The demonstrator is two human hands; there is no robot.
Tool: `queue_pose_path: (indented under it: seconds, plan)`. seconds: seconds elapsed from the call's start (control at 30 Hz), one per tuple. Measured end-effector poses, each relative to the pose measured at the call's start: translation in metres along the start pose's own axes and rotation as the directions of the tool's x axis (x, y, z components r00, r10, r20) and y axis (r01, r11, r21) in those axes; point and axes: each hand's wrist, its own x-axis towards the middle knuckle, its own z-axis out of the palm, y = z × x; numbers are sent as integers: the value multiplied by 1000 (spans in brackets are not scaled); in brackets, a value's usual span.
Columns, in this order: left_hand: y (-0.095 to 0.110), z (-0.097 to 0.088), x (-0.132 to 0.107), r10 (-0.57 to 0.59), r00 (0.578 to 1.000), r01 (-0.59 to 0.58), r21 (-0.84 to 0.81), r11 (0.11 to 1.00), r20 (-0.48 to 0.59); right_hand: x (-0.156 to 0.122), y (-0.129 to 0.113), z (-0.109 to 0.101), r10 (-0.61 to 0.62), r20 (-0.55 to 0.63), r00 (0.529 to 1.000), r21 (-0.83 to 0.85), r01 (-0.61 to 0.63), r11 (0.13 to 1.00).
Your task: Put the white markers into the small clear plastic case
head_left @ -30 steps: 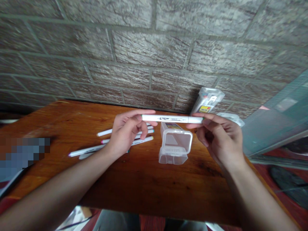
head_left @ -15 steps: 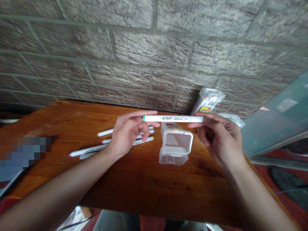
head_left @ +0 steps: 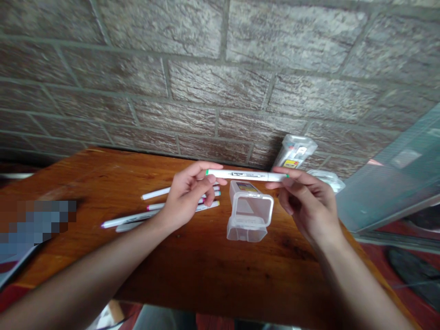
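Observation:
A white marker [head_left: 245,174] with green ends is held level above the table, stretched between both hands. My left hand [head_left: 189,195] pinches its left end between thumb and fingers. At the other end, my right hand [head_left: 307,197] grips the marker with thumb and forefinger, the other fingers curled. Beneath it lies a clear plastic case [head_left: 252,208], its open mouth facing me and its lid hinged down on the tabletop. Several more white markers [head_left: 129,218] with coloured ends lie under and beside my left hand, which partly hides them.
A wooden table [head_left: 213,275] backs onto a stone-block wall [head_left: 220,87]. Against the wall stands a clear container of markers [head_left: 294,153], with another clear plastic piece [head_left: 332,180] to its right. A blurred-out patch [head_left: 48,224] covers something at the left edge.
The camera view has tilted slightly, so the scene sits a little lower. My right hand has shifted a little left along the marker, and its right green end now shows.

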Motion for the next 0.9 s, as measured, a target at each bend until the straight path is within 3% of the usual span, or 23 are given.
queue_pose_path:
  seconds: [0.23,0.53,0.9]
  plan:
    - [8,6,-2,77,997,-77,102,992,9,-1,4,-2,-26,24,999,-2,26,1000]
    - [0,2,-2,147,988,-152,128,980,46,-2,5,-3,-30,28,999,14,29,999]
    - [-1,3,-2,146,989,-149,106,983,36,-1,5,-3,-49,50,998,-7,50,999]
